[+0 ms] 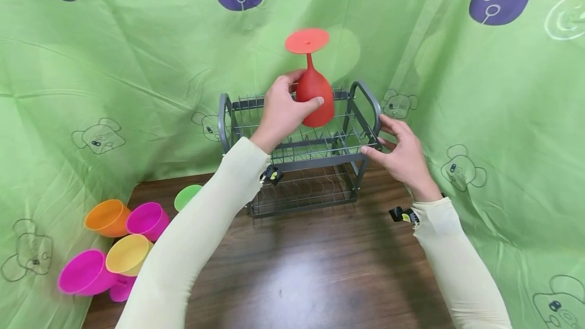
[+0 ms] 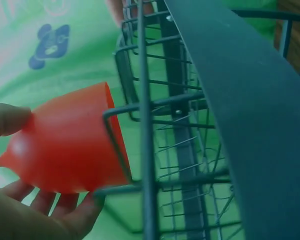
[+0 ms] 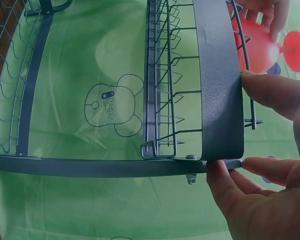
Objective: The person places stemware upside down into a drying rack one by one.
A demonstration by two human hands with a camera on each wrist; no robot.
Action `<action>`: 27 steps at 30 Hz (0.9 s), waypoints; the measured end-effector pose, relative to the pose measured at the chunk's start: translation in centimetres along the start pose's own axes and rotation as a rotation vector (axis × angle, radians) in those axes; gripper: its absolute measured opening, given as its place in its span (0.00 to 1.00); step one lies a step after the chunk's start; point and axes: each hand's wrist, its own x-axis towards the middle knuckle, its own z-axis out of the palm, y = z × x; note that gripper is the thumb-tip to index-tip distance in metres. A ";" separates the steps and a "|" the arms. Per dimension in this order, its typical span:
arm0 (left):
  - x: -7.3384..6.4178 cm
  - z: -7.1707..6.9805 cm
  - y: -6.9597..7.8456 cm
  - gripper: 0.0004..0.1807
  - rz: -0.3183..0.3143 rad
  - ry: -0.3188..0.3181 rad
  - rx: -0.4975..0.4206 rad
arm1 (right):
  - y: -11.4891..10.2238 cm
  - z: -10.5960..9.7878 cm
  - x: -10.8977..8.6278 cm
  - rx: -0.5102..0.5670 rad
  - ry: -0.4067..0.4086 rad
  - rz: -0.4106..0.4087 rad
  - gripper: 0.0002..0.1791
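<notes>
My left hand [image 1: 282, 108] grips a red plastic goblet [image 1: 316, 91] round its bowl, thumb in front and fingers behind. The goblet is upside down, its round foot on top and its rim low over the upper tier of a grey two-tier dish rack [image 1: 315, 157]. In the left wrist view the goblet's rim [image 2: 119, 135] overlaps the rack's wires. My right hand [image 1: 407, 159] holds the rack at its front right corner, and the right wrist view shows the thumb [image 3: 270, 90] and fingers on either side of the flat metal bar [image 3: 221, 85].
On the left of the brown wooden table [image 1: 301, 268] stand several goblets: orange [image 1: 109, 217], magenta [image 1: 148, 220], yellow [image 1: 129, 255] and green [image 1: 186, 196], with another magenta one in front. Green printed cloth [image 1: 151, 65] hangs behind and at both sides.
</notes>
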 end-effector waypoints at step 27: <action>3.4 6.3 -1.3 0.37 -0.087 -0.244 0.208 | -0.7 -0.4 -0.4 0.004 -0.005 0.070 0.50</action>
